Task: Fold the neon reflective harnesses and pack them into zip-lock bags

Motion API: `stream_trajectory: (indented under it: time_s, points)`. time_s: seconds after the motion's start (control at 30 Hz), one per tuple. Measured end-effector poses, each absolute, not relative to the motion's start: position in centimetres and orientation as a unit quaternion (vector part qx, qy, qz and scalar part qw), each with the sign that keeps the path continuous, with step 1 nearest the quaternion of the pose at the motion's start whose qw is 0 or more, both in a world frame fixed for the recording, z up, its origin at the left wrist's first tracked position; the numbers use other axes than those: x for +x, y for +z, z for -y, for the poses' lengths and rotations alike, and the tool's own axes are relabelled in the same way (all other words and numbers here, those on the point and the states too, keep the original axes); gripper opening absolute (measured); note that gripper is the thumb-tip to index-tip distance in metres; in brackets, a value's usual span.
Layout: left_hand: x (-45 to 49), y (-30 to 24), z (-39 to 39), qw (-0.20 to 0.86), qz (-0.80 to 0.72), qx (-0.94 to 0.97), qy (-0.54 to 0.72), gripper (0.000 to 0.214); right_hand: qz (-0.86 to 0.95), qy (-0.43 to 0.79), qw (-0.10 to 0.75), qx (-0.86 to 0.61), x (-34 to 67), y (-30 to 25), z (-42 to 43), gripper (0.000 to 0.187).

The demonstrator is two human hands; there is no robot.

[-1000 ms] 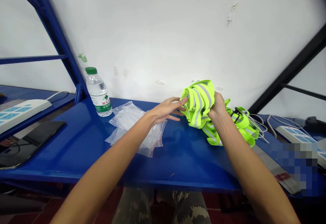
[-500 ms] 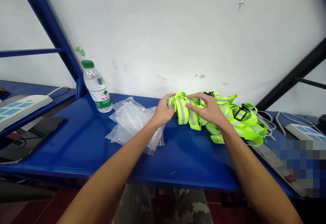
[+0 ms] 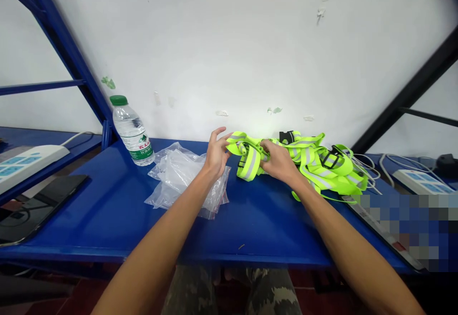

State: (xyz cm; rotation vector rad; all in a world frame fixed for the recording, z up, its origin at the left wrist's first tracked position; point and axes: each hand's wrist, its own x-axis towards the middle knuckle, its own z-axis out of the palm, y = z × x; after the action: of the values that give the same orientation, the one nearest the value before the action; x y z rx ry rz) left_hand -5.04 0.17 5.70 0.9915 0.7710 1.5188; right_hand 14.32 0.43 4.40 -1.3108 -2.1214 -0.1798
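A tangle of neon-yellow reflective straps [image 3: 315, 162] is seen heaped on the blue bench [image 3: 257, 224] against the white wall — its left end is gripped by the right hand [image 3: 278, 161], fingers curled around a looped band. The left hand [image 3: 215, 155] is held loosely open, fingertips touching the same loop. Clear plastic bags [image 3: 179, 176] are spread just beneath the left wrist; a water bottle [image 3: 131, 132] is stood upright beyond them.

blue bench [image 3: 257, 224] | water bottle [image 3: 131, 131] upright at 10 o'clock | clear plastic bags [image 3: 179, 176] at 11 | yellow reflective straps [image 3: 322, 164] heaped at 1 | white cables [image 3: 368, 172], power strip [image 3: 418, 181] at 2
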Motion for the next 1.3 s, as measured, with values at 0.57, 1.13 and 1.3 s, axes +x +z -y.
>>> stream_trajectory:
  time_s: [0.57, 1.13, 1.3]
  points:
    - [-5.7, 4.1, -0.9, 0.520, -0.344, 0.523, 0.581, 0.064, 0.715, 0.143, 0.507, -0.460, 16.0, 6.7, 1.6, 0.031]
    - [-5.0, 3.9, -0.5, 0.427, -0.420, 0.641, 0.480, 0.080, 0.824, -0.084, 0.400, -0.392, 14.3, 4.5, 0.6, 0.015]
    - [-5.3, 4.4, -0.1, 0.452, -0.406, 0.682, 0.408, 0.087, 0.776, -0.124, 0.509, -0.350, 13.6, 4.7, 1.4, 0.015]
